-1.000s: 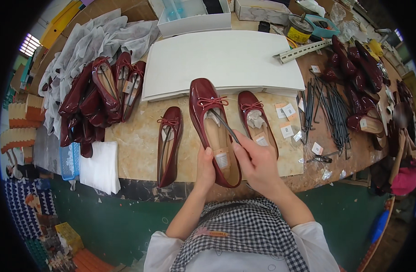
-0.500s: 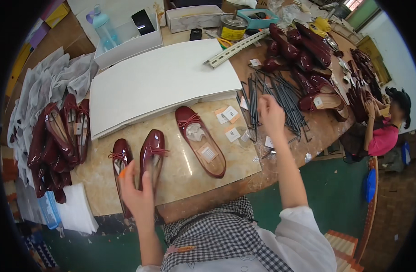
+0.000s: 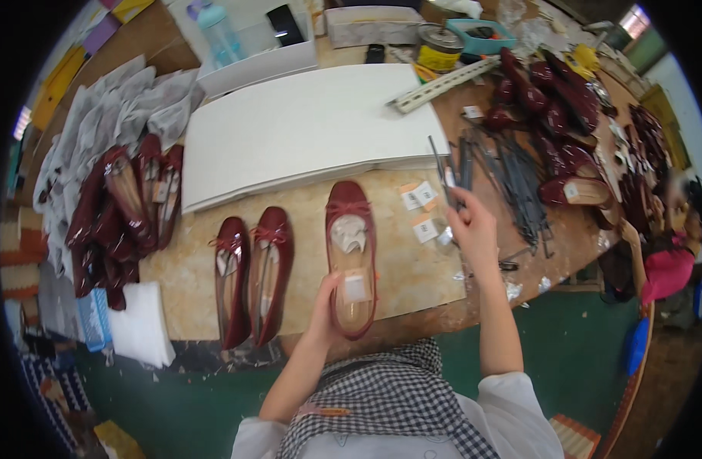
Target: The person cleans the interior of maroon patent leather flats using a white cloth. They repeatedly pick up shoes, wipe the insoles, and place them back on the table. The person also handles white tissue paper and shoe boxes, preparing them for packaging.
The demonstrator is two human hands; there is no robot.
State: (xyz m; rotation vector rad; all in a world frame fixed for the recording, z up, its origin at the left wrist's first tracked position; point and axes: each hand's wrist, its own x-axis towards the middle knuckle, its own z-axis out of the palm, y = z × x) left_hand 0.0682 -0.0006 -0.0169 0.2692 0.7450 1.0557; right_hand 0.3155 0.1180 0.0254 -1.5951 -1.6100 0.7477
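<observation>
My left hand (image 3: 323, 307) grips the heel end of a dark red patent ballet flat (image 3: 337, 206), with my thumb near the insole label. Crumpled pale paper fills the toe of this shoe. A thin dark rod (image 3: 437, 159) points up from the fingers of my right hand (image 3: 473, 228), closed on its lower part. Beside that hand lies a heap of similar dark rods (image 3: 523, 203). To the left of my left hand, two matching flats (image 3: 230, 287) stand side by side on the table, each with a bow.
A thick stack of white sheets (image 3: 305, 130) covers the middle of the table (image 3: 412, 283). Small tags (image 3: 418, 196) lie right of the held shoe. More red flats are piled at left (image 3: 110, 222) and far right (image 3: 550, 103). A co-worker in pink (image 3: 665, 268) is at the right.
My left hand has moved right from the pair and taken hold of the single flat. My right hand has lifted a rod from the heap. The pair now stands closer together.
</observation>
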